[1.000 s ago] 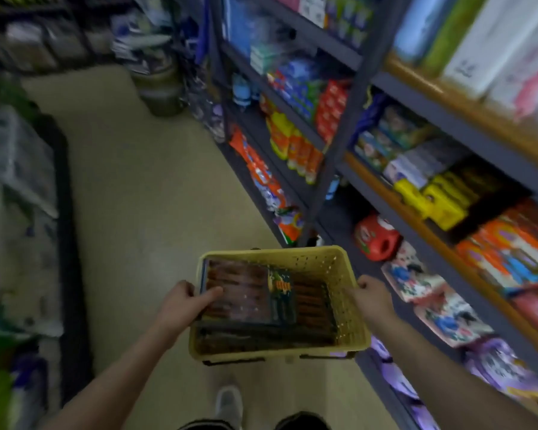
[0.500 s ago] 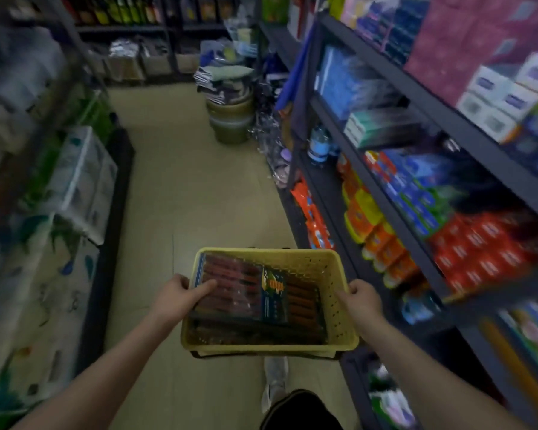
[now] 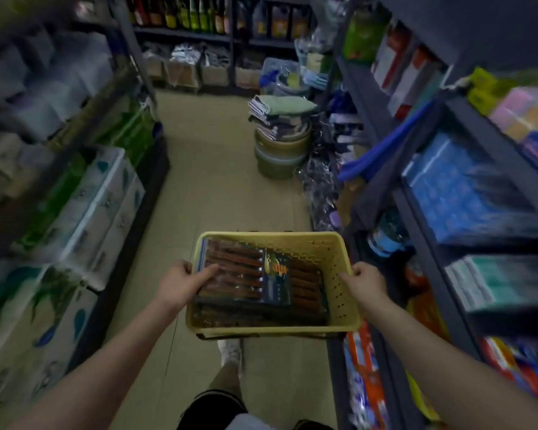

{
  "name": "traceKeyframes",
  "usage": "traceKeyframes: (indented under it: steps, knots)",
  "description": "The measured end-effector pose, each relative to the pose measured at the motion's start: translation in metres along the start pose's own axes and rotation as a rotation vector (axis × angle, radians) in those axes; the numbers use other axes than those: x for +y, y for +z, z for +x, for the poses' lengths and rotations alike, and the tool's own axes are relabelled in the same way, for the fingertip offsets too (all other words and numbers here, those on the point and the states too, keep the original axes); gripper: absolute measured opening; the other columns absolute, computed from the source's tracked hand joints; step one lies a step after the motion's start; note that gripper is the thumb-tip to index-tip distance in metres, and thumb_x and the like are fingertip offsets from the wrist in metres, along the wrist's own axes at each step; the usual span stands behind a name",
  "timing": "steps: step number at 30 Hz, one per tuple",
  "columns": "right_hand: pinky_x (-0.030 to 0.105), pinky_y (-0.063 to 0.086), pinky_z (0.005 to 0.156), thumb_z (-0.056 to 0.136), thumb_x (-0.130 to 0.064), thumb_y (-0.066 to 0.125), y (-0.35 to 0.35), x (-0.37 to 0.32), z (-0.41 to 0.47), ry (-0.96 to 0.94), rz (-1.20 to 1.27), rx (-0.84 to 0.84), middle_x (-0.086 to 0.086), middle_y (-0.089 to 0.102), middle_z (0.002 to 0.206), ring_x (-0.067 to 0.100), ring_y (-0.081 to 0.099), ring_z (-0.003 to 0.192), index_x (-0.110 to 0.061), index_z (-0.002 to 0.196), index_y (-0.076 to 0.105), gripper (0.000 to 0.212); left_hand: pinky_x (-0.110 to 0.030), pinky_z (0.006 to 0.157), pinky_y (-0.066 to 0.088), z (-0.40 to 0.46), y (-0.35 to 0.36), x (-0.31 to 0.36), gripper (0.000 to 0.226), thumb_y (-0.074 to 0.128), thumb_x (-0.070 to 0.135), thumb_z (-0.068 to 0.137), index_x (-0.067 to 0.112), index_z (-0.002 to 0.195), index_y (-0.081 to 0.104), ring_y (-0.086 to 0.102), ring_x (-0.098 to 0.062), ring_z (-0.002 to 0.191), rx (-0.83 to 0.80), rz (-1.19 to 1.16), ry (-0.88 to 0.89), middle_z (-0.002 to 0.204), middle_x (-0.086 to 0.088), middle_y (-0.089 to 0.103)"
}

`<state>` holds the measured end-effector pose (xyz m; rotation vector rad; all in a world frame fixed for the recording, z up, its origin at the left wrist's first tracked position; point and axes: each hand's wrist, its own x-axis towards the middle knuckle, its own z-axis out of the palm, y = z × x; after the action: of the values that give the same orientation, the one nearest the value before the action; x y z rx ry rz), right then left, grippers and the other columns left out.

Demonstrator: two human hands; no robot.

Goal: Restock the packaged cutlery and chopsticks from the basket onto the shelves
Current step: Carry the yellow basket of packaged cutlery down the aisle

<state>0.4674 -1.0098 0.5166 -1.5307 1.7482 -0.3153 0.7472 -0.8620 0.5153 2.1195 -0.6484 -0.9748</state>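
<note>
None of the packaged chopsticks [image 3: 255,274] yet shelved: left hand [image 3: 180,282] and right hand [image 3: 365,285] grip opposite rims of the full basket [image 3: 333,259] mid-aisle.

Bare forearms, white shoe [image 3: 230,352], dark shorts [image 3: 213,408]

A yellow basket [image 3: 330,262] is held out over the tan floor [image 3: 212,193] of a shop aisle. The left hand [image 3: 180,282] grips its left rim, thumb lying on the top pack [image 3: 246,277] of brown-handled cutlery inside. The right hand [image 3: 365,283] clasps the right rim. More packs lie under the top one. Shelves [image 3: 429,218] of boxed goods line the right side, wrapped bundles [image 3: 84,209] the left. Ahead, folded cloths [image 3: 280,114] sit on stacked tubs [image 3: 281,150].
</note>
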Motion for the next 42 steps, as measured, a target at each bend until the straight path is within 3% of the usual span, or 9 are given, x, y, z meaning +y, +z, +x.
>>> traceKeyframes:
  steps: [4,10,16,22,28,31,34,39,42]
  knots:
    - [0.035,0.042,0.059,0.082,-0.016,0.061,0.014,-0.071,0.099,0.059,0.033,0.017,0.013,0.055,0.067,0.026,0.055,0.066,-0.014,0.059,0.043,0.030,-0.026,0.053,0.043,0.108,-0.015,0.063,0.056,0.067,0.051,0.072,0.006,0.101,0.052,0.061,-0.018,0.076,-0.049,0.011,-0.016,0.090,-0.010,0.064]
    - [0.030,0.034,0.056,0.082,-0.013,0.061,0.022,-0.178,0.233,0.042,0.102,-0.005,0.008,0.049,0.065,0.022,0.048,0.065,-0.015,0.058,0.042,0.031,-0.034,0.067,0.054,0.257,-0.037,0.162,0.055,0.067,0.050,0.073,0.007,0.104,0.050,0.063,-0.021,0.082,-0.060,0.033,0.003,0.094,-0.010,0.063]
    - [0.031,0.036,0.060,0.082,-0.014,0.059,0.039,-0.264,0.398,0.019,0.157,-0.039,0.008,0.049,0.065,0.022,0.048,0.065,-0.013,0.061,0.046,0.025,-0.028,0.056,0.043,0.416,-0.035,0.250,0.060,0.064,0.052,0.075,0.003,0.108,0.051,0.058,-0.020,0.082,-0.018,0.043,0.007,0.096,-0.009,0.060]
    - [0.030,0.034,0.061,0.082,-0.018,0.059,0.046,-0.372,0.549,-0.018,0.142,-0.086,0.009,0.046,0.064,0.022,0.049,0.064,-0.015,0.062,0.042,0.027,-0.038,0.074,0.049,0.550,-0.040,0.324,0.052,0.066,0.050,0.074,0.008,0.101,0.051,0.059,-0.025,0.088,0.074,-0.022,-0.046,0.098,-0.012,0.060]
    - [0.031,0.037,0.060,0.080,-0.018,0.060,0.071,-0.482,0.676,-0.018,0.179,-0.086,0.012,0.051,0.066,0.024,0.052,0.064,-0.013,0.065,0.048,0.020,-0.033,0.063,0.048,0.686,-0.065,0.381,0.057,0.066,0.055,0.071,0.008,0.100,0.051,0.060,-0.021,0.083,0.095,-0.049,-0.030,0.095,-0.008,0.061]
    - [0.029,0.033,0.059,0.079,-0.014,0.061,0.100,-0.526,0.736,0.003,0.202,-0.061,0.008,0.047,0.060,0.022,0.047,0.061,-0.016,0.056,0.041,0.031,-0.030,0.058,0.042,0.770,-0.080,0.403,0.055,0.065,0.054,0.073,0.008,0.098,0.051,0.058,-0.021,0.082,0.087,-0.013,-0.010,0.093,-0.008,0.060]
    - [0.029,0.030,0.059,0.076,-0.011,0.063,0.125,-0.568,0.788,0.055,0.244,-0.002,0.006,0.039,0.056,0.019,0.041,0.058,-0.019,0.050,0.033,0.040,-0.033,0.062,0.046,0.859,-0.098,0.434,0.051,0.065,0.053,0.073,0.009,0.096,0.051,0.059,-0.022,0.082,0.019,0.011,0.014,0.094,-0.010,0.061]
    - [0.033,0.036,0.058,0.068,-0.029,0.064,0.146,-0.618,0.855,0.212,0.280,0.114,0.012,0.046,0.061,0.024,0.050,0.059,-0.022,0.050,0.037,0.033,-0.038,0.074,0.053,0.980,-0.119,0.509,0.050,0.065,0.046,0.077,0.008,0.106,0.050,0.062,-0.024,0.089,-0.196,0.071,0.031,0.099,-0.010,0.062]
    - [0.029,0.028,0.055,0.075,-0.019,0.063,0.146,-0.638,0.882,0.263,0.302,0.190,0.010,0.035,0.058,0.020,0.039,0.055,-0.017,0.056,0.034,0.035,-0.039,0.074,0.052,1.041,-0.110,0.556,0.051,0.066,0.044,0.076,0.006,0.106,0.049,0.062,-0.025,0.087,-0.261,0.138,0.079,0.098,-0.011,0.062]
